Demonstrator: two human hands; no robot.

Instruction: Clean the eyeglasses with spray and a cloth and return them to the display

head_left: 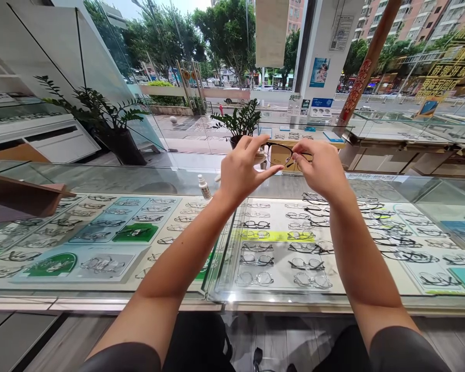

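Held glasses [282, 146]: dark upper rim. Below them, yellow-green strip [278, 236]. Lower left of them, white bottle [204, 188]; farther lower left, green card [124, 234]. Upper left, deep-green plant [239, 122]. Upper right, brown pole [373, 53] with red-patterned wrap [357, 86].

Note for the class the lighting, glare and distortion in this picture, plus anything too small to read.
Head view: daylight outside, the sky very pale; head view: a bright glint on the glass display case's front edge; head view: the brown pole leans, perhaps from wide-angle distortion; head view: the held eyeglasses look thin, and print on the white bottle is unreadably small.
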